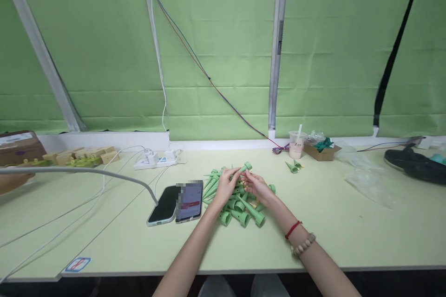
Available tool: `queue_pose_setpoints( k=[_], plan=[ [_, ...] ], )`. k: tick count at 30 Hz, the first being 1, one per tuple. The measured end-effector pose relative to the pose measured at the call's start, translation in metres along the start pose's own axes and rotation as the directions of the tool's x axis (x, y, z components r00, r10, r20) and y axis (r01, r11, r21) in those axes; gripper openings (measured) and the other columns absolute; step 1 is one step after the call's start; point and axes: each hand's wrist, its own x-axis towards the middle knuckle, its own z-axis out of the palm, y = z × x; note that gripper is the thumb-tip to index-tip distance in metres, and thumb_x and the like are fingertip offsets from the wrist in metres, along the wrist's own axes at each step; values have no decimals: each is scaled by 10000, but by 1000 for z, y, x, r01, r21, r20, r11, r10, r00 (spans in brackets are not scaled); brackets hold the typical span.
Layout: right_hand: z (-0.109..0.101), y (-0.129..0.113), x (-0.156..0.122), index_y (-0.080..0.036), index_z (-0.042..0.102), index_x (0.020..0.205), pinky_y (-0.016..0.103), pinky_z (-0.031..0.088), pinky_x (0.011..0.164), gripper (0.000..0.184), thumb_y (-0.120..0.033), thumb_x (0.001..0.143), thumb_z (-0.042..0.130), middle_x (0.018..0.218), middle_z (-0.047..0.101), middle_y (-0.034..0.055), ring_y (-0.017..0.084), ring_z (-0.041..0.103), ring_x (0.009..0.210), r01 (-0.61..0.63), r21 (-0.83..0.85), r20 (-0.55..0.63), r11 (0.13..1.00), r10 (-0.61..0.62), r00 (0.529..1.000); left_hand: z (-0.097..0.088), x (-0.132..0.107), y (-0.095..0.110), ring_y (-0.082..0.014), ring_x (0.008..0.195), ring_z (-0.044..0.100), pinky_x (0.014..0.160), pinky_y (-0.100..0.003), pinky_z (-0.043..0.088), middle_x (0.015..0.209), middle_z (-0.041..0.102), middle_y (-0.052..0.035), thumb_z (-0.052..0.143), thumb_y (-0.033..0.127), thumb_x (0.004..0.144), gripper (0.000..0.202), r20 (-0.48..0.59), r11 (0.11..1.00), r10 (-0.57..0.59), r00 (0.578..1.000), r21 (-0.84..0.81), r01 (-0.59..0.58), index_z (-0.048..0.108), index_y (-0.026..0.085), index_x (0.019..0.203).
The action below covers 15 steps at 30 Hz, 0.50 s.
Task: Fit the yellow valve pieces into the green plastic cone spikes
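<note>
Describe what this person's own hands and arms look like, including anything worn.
Both hands are ungloved, and no sleeves show on the forearms. Behind the right hand, the arm wears a thin red bracelet and a chunky beige beaded one. The left hand and forearm show no jewellery.

only one mark here i can halfway read, and even that's iffy

at 8 o'clock, near the front edge of the table, there's a blue-bordered sticker with a slanted red squiggle, looks like an 8 to me but i can't swear to it. the lit phone at 7 o'clock shows a red block on screen, partly pixelated, words too small. carton at 9 o'clock has a white label, too blurry to read.
</note>
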Motion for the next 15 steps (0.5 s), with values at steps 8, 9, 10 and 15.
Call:
queue_pose_setpoints(
  k=[8,9,10,15],
  plan=[
    [-4,-1,2,-153,608,746,161,443,433,206,-356,716,634,591,567,-7,59,495,468,58,52,-24,997,-57,998,-1,-4,2,-171,786,528,670,-275,436,724,643,-48,538,315,767,204,-51,1000,8,999,21,-7,684,184,827],
    [-5,-1,2,-152,612,751,163,442,435,210,-360,723,625,595,567,-4,61,495,470,54,49,-29,997,-53,998,-1,-4,3,-171,789,525,675,-276,434,714,637,-47,530,317,773,208,-57,1000,7,998,26,-5,684,185,817],
    [-5,-1,2,-151,616,760,166,442,437,214,-363,732,615,599,567,-1,63,496,473,49,48,-34,998,-47,998,-1,-5,4,-172,791,522,678,-277,433,706,632,-46,521,320,780,214,-59,999,1,998,33,1,684,186,813],
    [-4,-4,0,-141,623,825,173,441,433,246,-374,770,565,615,581,8,72,501,475,8,71,0,997,-8,1000,-2,-5,4,-169,789,510,678,-274,424,702,604,-45,500,329,794,235,-82,998,-25,996,47,29,681,183,829]
  ],
)
